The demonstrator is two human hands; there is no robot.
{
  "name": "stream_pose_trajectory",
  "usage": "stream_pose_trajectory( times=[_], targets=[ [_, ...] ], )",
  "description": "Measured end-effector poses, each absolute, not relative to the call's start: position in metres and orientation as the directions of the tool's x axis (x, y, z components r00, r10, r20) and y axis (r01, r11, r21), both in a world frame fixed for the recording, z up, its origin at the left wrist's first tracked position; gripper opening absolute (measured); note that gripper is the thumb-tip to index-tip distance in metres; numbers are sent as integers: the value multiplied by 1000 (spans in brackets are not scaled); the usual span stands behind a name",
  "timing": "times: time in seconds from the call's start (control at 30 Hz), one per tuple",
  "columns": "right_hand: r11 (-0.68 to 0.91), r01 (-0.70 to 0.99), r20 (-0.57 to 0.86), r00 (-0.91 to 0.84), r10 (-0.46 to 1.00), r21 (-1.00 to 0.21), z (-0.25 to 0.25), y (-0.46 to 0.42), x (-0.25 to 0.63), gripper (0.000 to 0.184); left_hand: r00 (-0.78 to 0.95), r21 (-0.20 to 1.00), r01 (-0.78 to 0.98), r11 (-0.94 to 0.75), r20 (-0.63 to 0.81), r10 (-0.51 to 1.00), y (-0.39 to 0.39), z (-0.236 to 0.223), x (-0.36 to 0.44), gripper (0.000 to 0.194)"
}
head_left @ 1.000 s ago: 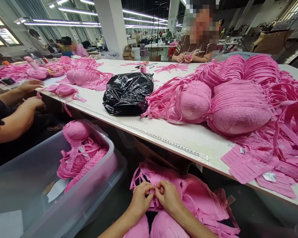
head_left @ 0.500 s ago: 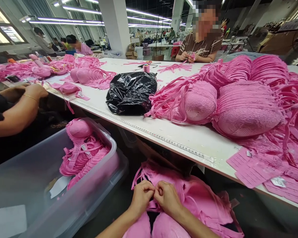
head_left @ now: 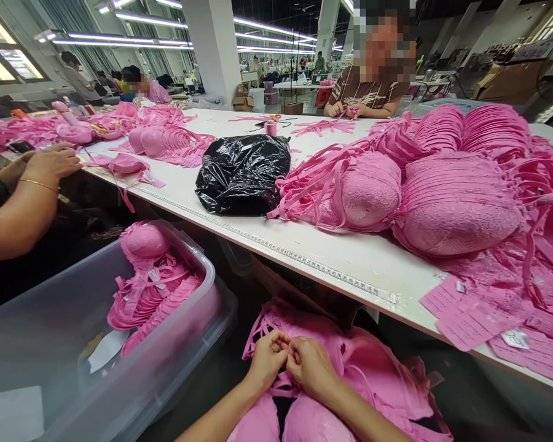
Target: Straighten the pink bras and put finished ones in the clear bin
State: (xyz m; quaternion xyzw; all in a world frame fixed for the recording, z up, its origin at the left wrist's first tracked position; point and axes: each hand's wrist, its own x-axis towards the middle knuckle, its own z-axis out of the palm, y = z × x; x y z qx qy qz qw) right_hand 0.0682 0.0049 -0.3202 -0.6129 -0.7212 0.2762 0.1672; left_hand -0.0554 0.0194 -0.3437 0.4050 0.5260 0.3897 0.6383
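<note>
In my lap lies a pink bra (head_left: 368, 374) with lace and straps. My left hand (head_left: 267, 359) and my right hand (head_left: 311, 368) meet over its middle, knuckle to knuckle. Both have their fingers curled in a pinch on a small part of the bra's strap or band, which is hidden between the fingertips. The two padded cups (head_left: 286, 423) bulge below my wrists.
A white table (head_left: 332, 258) with a tape measure along its edge carries a stack of pink bras (head_left: 442, 196), pink tags (head_left: 470, 313) and a black plastic bag (head_left: 242, 175). A clear bin (head_left: 74, 331) with bras stands at my left. A co-worker's arms (head_left: 27, 190) reach in from the left; another person (head_left: 368, 86) sits across.
My hands stay together over the bra, with only slight finger shifts. The co-worker's hand at left has moved a little on the table edge.
</note>
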Motion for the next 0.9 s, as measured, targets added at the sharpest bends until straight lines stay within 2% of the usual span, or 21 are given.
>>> stream_pose_trajectory(
  times=[0.13, 0.2, 0.4, 0.53, 0.67, 0.77, 0.9],
  targets=[
    [159, 764, -104, -283, 953, -625, -300, 28, 91, 16, 172, 924, -72, 374, -358, 918, 19, -349, -56, 3],
    [154, 768, -109, -280, 954, -622, -288, 40, 109, 20, 153, 929, -89, 358, -343, 927, 19, -347, -58, 5],
    [139, 795, -248, -343, 906, -591, -270, 51, 140, 40, 103, 951, -171, 257, -242, 965, 19, -333, -71, 8],
    [-25, 794, -439, -309, 844, -608, -261, 57, 137, 49, 111, 950, -189, 247, -230, 967, 19, -329, -76, 7],
    [-184, 807, -568, -213, 795, -561, -256, 68, 137, 35, 81, 930, -204, 307, -297, 952, 19, -329, -75, 5],
    [-235, 790, -580, -180, 794, -567, -256, 69, 139, 36, 74, 921, -196, 335, -327, 942, 20, -327, -73, 4],
    [-250, 728, -528, -178, 830, -638, -264, 63, 140, 42, 24, 920, -150, 362, -362, 932, 22, -325, -70, 5]
  ],
)
